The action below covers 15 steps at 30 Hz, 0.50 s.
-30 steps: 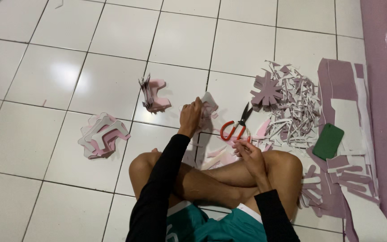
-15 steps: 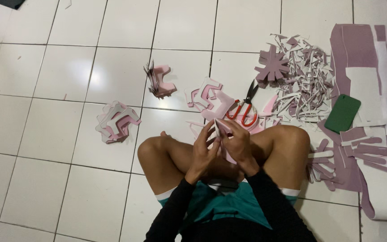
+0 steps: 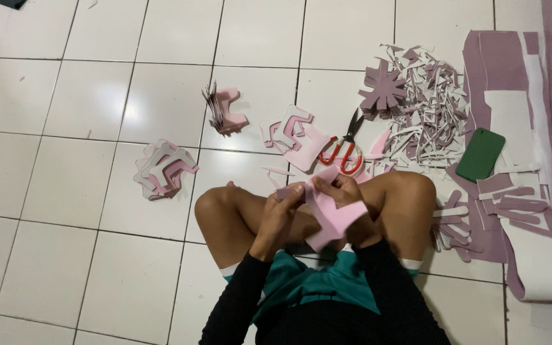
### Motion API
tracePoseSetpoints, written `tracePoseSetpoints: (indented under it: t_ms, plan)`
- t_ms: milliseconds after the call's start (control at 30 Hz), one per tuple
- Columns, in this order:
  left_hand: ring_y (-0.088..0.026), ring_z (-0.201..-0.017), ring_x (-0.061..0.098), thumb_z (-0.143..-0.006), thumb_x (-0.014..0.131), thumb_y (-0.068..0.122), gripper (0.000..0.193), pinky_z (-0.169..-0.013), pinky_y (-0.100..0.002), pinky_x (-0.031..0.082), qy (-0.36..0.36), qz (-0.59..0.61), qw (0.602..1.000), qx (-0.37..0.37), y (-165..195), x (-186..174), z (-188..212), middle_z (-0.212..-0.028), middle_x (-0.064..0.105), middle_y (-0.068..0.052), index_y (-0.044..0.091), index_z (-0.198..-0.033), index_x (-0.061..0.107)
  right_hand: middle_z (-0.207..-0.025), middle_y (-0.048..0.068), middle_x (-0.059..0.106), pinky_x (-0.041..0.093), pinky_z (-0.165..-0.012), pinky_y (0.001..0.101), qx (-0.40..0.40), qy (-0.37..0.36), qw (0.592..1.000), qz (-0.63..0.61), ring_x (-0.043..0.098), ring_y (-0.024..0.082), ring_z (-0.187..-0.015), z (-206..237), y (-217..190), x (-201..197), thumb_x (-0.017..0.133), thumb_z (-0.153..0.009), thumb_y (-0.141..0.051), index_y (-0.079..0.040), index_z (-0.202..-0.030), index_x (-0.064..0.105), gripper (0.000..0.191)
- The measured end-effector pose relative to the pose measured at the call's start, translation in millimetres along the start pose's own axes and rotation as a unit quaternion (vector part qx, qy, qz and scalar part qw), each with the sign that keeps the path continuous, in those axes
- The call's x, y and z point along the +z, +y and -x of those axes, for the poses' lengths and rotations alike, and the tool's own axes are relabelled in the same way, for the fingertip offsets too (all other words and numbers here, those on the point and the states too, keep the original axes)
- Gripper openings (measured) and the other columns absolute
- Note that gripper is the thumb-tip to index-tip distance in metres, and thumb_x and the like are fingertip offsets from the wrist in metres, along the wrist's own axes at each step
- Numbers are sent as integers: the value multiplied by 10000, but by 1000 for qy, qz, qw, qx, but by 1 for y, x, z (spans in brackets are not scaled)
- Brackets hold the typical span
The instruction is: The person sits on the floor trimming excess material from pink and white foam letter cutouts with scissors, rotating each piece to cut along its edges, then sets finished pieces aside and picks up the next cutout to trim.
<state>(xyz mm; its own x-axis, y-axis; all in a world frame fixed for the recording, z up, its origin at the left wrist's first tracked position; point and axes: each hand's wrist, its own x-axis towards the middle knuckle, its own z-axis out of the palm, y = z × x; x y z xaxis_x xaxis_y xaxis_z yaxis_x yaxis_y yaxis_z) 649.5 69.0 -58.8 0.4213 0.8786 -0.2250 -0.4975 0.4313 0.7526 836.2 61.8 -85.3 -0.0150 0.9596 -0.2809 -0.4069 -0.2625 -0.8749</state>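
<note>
I sit cross-legged on a white tiled floor. My left hand [image 3: 280, 214] and my right hand [image 3: 342, 191] together hold a pink cut-out foam shape [image 3: 330, 216] over my lap, fingers pinching its upper edge. Red-handled scissors [image 3: 345, 148] lie on the floor just beyond my knees, untouched. A small stack of pink cut-outs [image 3: 296, 135] lies left of the scissors.
Two more piles of pink cut-outs [image 3: 163, 169] [image 3: 223, 110] lie to the left. A heap of mauve and white scraps [image 3: 420, 115] with a star-like piece [image 3: 384, 91] sits at right, beside a green phone [image 3: 481, 154] and large offcut sheets [image 3: 512, 96].
My left hand came back from the floor pile near the scissors. Both hands now hold a pink piece over my lap, spread wider than half a second ago.
</note>
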Motion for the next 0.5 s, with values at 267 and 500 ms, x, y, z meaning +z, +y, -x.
tracePoseSetpoints:
  t_ms: [267, 500]
  plan:
    - [-142, -1104, 611, -1036, 589, 260, 379, -996, -338, 468, 104, 110, 988, 13, -1, 3, -4, -1206, 674, -41, 8, -1315, 636, -1063, 122, 738, 595, -670, 315, 73, 1, 971, -228, 706, 188, -806, -4, 13, 3, 534, -937, -539, -12, -1237, 637, 615]
    - [-232, -1192, 600, -1026, 630, 206, 448, -1037, -403, 461, 158, 94, 981, 59, 0, 9, 5, -1272, 644, -103, -5, -1413, 557, -1143, 134, 699, 602, -790, 343, -38, 35, 988, -146, 723, 245, -980, 6, -3, 8, 627, -1016, -247, 31, -1347, 536, 442]
